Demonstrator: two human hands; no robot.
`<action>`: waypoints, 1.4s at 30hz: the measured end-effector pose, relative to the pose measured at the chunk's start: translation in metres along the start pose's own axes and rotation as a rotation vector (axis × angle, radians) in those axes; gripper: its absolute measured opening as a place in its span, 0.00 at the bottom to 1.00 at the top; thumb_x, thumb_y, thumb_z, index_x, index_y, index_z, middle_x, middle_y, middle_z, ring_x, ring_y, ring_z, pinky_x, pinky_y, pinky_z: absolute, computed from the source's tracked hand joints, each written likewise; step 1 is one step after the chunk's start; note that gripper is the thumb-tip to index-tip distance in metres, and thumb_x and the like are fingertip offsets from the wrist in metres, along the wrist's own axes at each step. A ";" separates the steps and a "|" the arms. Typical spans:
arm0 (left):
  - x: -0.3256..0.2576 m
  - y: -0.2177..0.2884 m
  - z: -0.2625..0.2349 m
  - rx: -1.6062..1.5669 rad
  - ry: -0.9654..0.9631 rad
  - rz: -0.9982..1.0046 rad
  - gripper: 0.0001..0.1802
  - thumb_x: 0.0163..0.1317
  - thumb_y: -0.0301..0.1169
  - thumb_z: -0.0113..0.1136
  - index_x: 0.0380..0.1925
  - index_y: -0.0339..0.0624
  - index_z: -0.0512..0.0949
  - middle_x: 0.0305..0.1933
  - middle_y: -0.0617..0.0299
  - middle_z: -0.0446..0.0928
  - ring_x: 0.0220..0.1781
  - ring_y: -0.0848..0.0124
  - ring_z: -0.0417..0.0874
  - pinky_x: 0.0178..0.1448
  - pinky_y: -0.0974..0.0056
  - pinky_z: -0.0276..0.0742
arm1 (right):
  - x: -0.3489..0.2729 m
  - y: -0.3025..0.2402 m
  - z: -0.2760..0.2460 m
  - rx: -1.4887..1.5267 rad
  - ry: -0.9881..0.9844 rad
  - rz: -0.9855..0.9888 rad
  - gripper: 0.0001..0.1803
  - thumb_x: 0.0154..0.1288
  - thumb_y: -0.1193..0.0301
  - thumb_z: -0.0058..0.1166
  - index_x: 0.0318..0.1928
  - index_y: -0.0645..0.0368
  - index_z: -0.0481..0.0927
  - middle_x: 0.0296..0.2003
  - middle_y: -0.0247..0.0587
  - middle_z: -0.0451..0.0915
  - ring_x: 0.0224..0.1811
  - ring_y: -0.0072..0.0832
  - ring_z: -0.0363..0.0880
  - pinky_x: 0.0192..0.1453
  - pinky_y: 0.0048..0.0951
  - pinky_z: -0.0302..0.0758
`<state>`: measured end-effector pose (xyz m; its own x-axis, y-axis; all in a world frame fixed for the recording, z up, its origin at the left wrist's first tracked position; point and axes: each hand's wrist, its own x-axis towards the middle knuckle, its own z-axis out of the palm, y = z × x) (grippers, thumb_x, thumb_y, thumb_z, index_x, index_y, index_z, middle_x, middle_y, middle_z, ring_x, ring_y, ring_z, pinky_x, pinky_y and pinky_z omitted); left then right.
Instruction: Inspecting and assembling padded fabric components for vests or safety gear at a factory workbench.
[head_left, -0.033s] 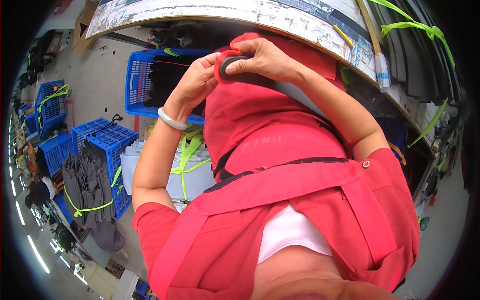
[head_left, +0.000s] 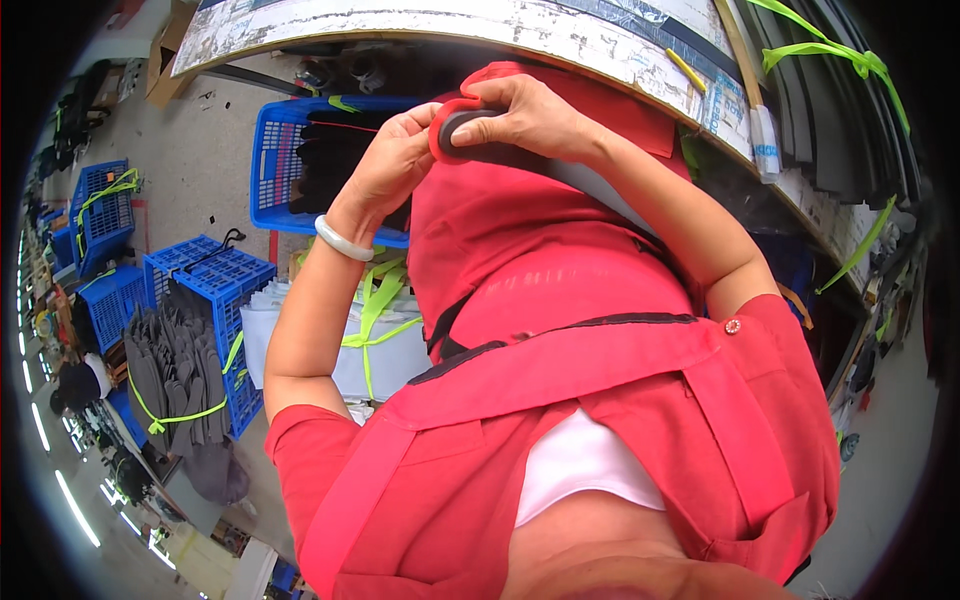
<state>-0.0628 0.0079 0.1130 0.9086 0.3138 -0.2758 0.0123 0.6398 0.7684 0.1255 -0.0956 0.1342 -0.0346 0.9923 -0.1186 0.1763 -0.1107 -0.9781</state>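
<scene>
Both hands meet above my lap, just short of the bench edge. My right hand [head_left: 535,120] grips a flat dark insole-shaped piece [head_left: 502,156], its thumb pressed on the rounded end and its fingers behind. A red strip [head_left: 437,140] curves around that end, and its upper part lies by the right fingers. With fingertips pinched together, my left hand [head_left: 392,165] holds the strip's left side. The piece's other end runs under my right forearm, partly hidden.
A worn white workbench [head_left: 450,22] lies ahead, bearing a yellow marker-like stick [head_left: 686,71]. Blue crates [head_left: 262,165] stand left, near tied grey pieces [head_left: 178,365] and a white bundle [head_left: 385,350]. Long dark strips [head_left: 830,110] hang or stand at the right.
</scene>
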 end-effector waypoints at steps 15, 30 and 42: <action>-0.018 0.041 0.038 0.647 0.334 0.410 0.07 0.67 0.28 0.57 0.37 0.33 0.77 0.28 0.63 0.75 0.27 0.77 0.75 0.34 0.71 0.74 | 0.002 0.040 0.010 -0.258 0.224 0.015 0.14 0.53 0.65 0.57 0.32 0.66 0.80 0.24 0.44 0.79 0.28 0.24 0.74 0.39 0.31 0.73; 0.023 -0.020 0.011 0.840 0.537 0.422 0.05 0.61 0.24 0.62 0.35 0.34 0.80 0.30 0.66 0.80 0.32 0.81 0.78 0.38 0.75 0.75 | 0.011 0.041 0.015 -0.351 0.281 0.056 0.21 0.53 0.66 0.62 0.44 0.64 0.74 0.35 0.56 0.81 0.42 0.50 0.81 0.45 0.40 0.76; 0.028 -0.055 0.005 0.644 0.449 0.256 0.05 0.64 0.24 0.58 0.32 0.33 0.79 0.27 0.64 0.79 0.29 0.79 0.79 0.31 0.72 0.76 | 0.025 0.073 0.018 -0.510 0.255 0.034 0.16 0.51 0.67 0.61 0.38 0.65 0.80 0.34 0.59 0.81 0.41 0.51 0.81 0.45 0.43 0.76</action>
<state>-0.0359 -0.0222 0.0661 0.6642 0.7330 -0.1469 0.1888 0.0257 0.9817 0.1200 -0.0801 0.0565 0.2065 0.9775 -0.0418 0.6276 -0.1652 -0.7609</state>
